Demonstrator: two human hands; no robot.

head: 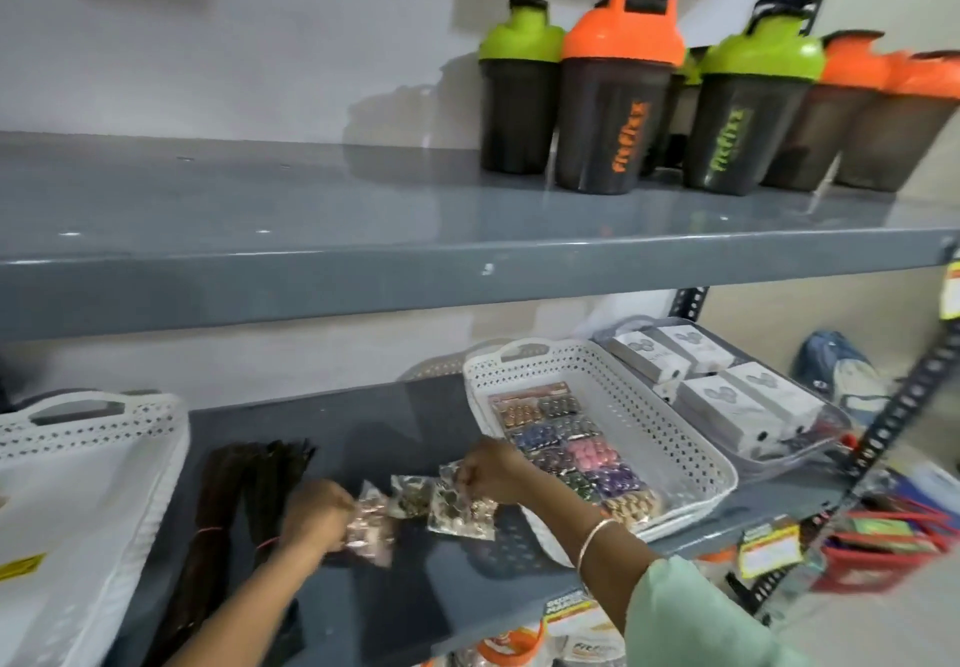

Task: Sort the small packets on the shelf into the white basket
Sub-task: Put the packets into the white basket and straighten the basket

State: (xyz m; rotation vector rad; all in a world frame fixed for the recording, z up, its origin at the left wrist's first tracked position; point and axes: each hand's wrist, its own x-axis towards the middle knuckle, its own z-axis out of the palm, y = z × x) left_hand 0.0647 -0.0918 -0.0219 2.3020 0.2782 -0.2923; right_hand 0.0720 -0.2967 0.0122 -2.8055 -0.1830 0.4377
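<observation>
Overhead, upper shelf (260, 209) carries row of shaker bottles (618, 89) with green and orange lids; lower shelf (415, 593) holds white basket (670, 438), rows of coloured bead packets (566, 438) laid flat inside; clear tray (810, 453) beside it holds white boxes (727, 386); loose packets (415, 497) on shelf left of basket; left hand (317, 516) pinching pinkish packet (371, 526); right hand (493, 469) pinching clear packet (460, 505).

Glossy grey metal shelf (363, 599). On it, perforated white plastic basket (691, 464); shiny clear plastic packets (457, 510) just left of it. Glossy plastic shaker bottles (613, 110) above the basket.
</observation>
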